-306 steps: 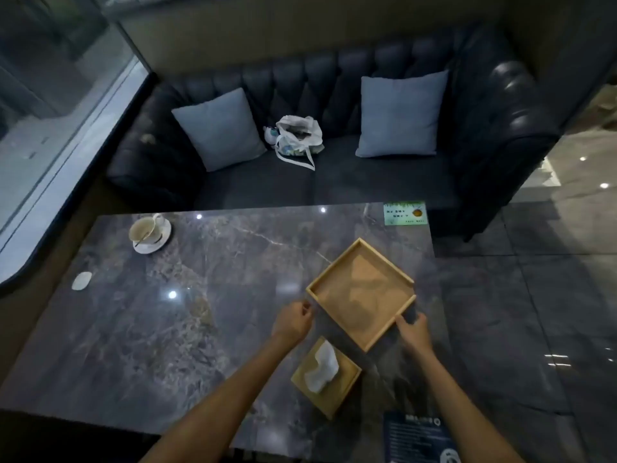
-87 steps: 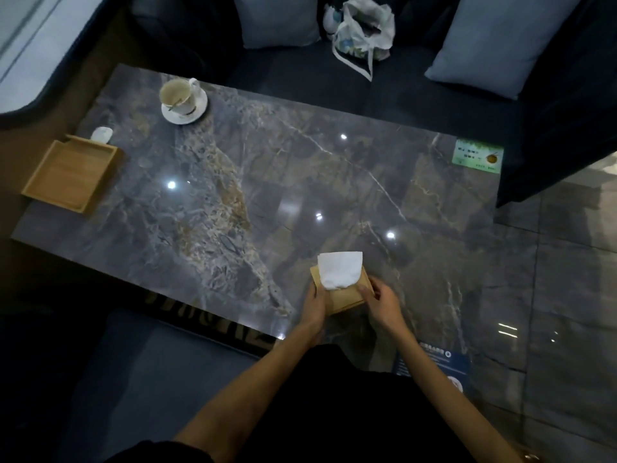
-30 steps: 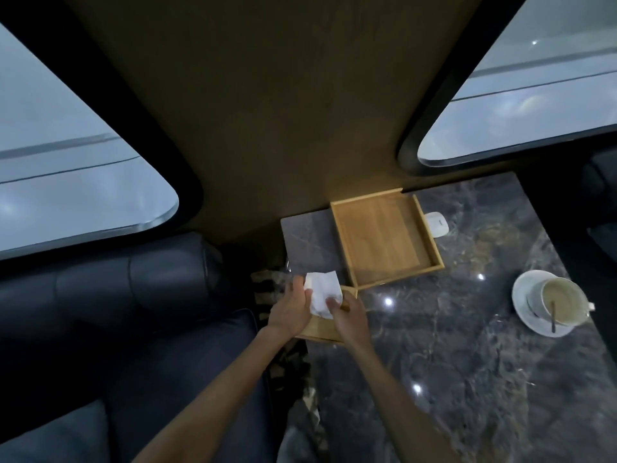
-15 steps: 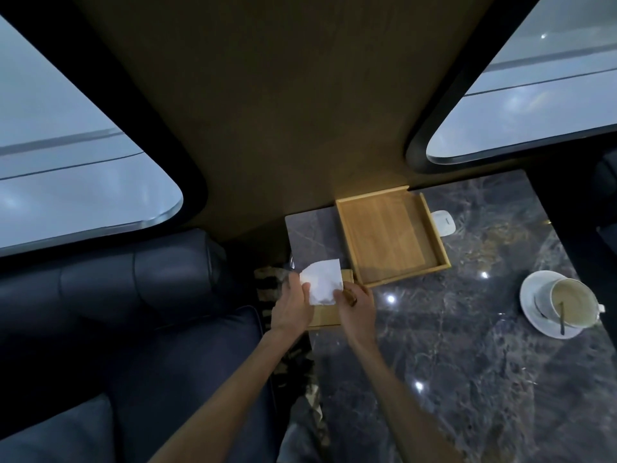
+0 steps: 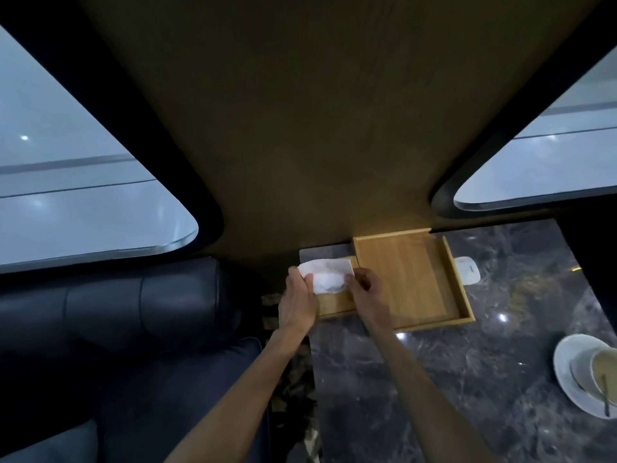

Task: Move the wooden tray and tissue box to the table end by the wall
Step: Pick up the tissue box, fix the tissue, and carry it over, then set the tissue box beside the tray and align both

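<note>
Since half a second ago I have pushed the tissue box [image 5: 335, 304] further up the table, so it now sits in the corner by the wall, touching the left side of the wooden tray [image 5: 412, 279]. Both my hands are closed on the box: my left hand [image 5: 298, 300] wraps its outer left side, and my right hand [image 5: 366, 289] pinches the right side, reaching over the tray's near left corner to do so. A white tissue [image 5: 325, 277] stands out of the top between my fingers, hiding most of the lid. I hold from both sides, I judge, to keep the box square to the tray as I set it down.

The tray lies flat with its far edge against the wall [image 5: 300, 145], so it looks already placed. Just beside its right edge is a small white object [image 5: 467, 269], too blurred to name. Well apart, at the right border of the marble table [image 5: 417, 379], a cup on its saucer [image 5: 587, 372] holds a spoon. Little seems left but to let go.
</note>
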`<state>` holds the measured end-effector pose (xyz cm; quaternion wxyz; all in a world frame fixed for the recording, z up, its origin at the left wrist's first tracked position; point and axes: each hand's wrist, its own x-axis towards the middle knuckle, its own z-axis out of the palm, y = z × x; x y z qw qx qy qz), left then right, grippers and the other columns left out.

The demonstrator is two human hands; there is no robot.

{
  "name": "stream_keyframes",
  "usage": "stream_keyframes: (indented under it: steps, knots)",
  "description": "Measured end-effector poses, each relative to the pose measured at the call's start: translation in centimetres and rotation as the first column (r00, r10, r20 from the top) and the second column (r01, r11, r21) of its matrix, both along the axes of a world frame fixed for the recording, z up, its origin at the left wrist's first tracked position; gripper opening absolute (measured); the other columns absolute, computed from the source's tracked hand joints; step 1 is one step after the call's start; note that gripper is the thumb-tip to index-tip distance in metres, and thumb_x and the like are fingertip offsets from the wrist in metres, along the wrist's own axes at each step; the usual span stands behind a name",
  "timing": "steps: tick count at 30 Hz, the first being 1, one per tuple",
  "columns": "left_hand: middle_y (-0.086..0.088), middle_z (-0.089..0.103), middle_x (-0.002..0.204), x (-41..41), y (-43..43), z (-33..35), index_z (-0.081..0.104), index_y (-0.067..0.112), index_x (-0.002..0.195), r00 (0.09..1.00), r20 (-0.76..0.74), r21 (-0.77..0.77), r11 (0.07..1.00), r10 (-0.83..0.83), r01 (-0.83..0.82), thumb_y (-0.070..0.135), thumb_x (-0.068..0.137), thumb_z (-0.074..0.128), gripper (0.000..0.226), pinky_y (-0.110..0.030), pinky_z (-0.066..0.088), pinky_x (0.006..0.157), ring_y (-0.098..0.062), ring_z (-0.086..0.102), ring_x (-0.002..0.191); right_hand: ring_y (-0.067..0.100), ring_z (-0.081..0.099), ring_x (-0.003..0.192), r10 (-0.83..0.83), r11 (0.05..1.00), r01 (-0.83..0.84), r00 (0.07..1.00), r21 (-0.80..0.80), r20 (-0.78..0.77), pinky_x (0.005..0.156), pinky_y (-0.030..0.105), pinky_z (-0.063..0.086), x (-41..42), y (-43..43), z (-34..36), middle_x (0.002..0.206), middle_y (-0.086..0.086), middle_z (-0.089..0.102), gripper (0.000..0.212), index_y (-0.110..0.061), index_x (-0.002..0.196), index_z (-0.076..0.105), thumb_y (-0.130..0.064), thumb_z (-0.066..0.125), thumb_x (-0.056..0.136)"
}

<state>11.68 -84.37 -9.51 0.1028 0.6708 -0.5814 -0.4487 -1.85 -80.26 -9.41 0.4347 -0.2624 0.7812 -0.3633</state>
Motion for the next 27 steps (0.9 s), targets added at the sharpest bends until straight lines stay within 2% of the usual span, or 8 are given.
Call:
stream_keyframes:
  steps: [5,9,11,14,18,21,24,27]
  knots:
    - [-0.008,0.054,0.114,-1.5,-2.2,-0.7,0.031,0.023,0.11,0.994,-0.106,-0.118,0.993,-0.009,-0.004,0.039,0.1,0.031,0.019,-0.045,0.05,0.079,-0.027,0.058,0.095,0.007,0.053,0.074,-0.079,0.994,0.079,0.997,-0.079,0.005,0.071,0.023,0.042,-1.2,-3.5,-0.5,0.087,0.004,0.062,0.02,0.0,0.103,0.064,-0.016,0.056,0.094]
    - [-0.003,0.052,0.114,-1.6,-4.0,-1.0,0.034,0.023,0.11,0.982,-0.182,-0.093,0.994,0.042,-0.059,0.032,0.101,0.037,0.013,-0.026,0.041,0.068,-0.015,0.054,0.091,0.007,0.055,0.074,-0.062,0.992,0.065,0.998,-0.112,0.029,0.062,0.006,0.043,-2.1,-5.5,-0.4,0.085,0.005,0.063,0.019,0.003,0.099,0.067,-0.011,0.055,0.095]
    - [-0.003,0.051,0.114,-1.5,-4.7,-1.4,0.037,0.022,0.108,0.988,-0.151,-0.073,0.996,0.041,-0.052,0.029,0.101,0.038,0.01,-0.026,0.04,0.071,-0.016,0.054,0.094,0.008,0.056,0.076,-0.08,0.988,0.088,0.994,-0.124,0.068,0.06,0.002,0.042,-2.4,-6.0,-0.6,0.088,0.006,0.065,0.022,0.003,0.101,0.068,-0.014,0.055,0.095]
    - [-0.005,0.053,0.111,-1.4,-4.9,-2.0,0.039,0.023,0.103,0.992,-0.121,-0.09,0.995,0.035,-0.046,0.027,0.101,0.034,0.006,-0.035,0.048,0.074,-0.017,0.056,0.092,0.01,0.06,0.083,-0.087,0.988,0.1,0.989,-0.113,0.12,0.067,0.005,0.045,-2.4,-6.1,-0.9,0.096,0.005,0.067,0.025,-0.002,0.106,0.067,-0.02,0.055,0.096]
    - [-0.006,0.055,0.11,-1.3,-4.2,-2.0,0.038,0.027,0.109,0.962,-0.254,-0.068,0.99,0.099,-0.12,0.031,0.101,0.035,0.009,-0.032,0.05,0.072,-0.012,0.057,0.087,0.013,0.057,0.11,-0.109,0.989,0.125,0.979,-0.084,0.171,0.092,0.026,0.047,-2.8,-4.7,-1.8,0.119,-0.007,0.062,0.037,-0.02,0.128,0.057,-0.035,0.057,0.094]
    - [-0.004,0.051,0.132,-1.5,-3.3,-1.6,0.033,0.026,0.132,0.887,-0.406,0.064,0.975,0.222,-0.215,0.035,0.1,0.039,0.033,-0.041,0.052,0.094,-0.014,0.056,0.11,0.016,0.052,0.122,-0.105,0.993,0.113,0.975,-0.029,0.197,0.103,0.033,0.041,-2.6,-3.6,-2.6,0.132,-0.004,0.059,0.043,-0.022,0.134,0.054,-0.041,0.052,0.096]
    - [-0.002,0.04,0.15,-2.0,-2.5,-1.2,0.023,0.024,0.146,0.925,-0.326,0.068,0.981,0.196,-0.184,0.046,0.096,0.044,0.058,-0.048,0.039,0.11,-0.021,0.043,0.133,0.016,0.05,0.123,-0.177,0.984,0.169,0.955,0.05,0.236,0.108,0.037,0.037,-2.5,-3.4,-2.6,0.133,-0.008,0.056,0.052,-0.025,0.135,0.053,-0.056,0.045,0.093]
    - [0.0,0.04,0.151,-1.6,-2.7,-1.2,0.024,0.026,0.147,0.909,-0.35,0.095,0.974,0.228,-0.208,0.046,0.095,0.049,0.062,-0.049,0.036,0.112,-0.021,0.041,0.136,0.017,0.049,0.126,-0.195,0.98,0.174,0.94,0.099,0.28,0.113,0.044,0.033,-2.8,-3.5,-3.2,0.136,-0.009,0.054,0.071,-0.027,0.136,0.05,-0.073,0.044,0.082]
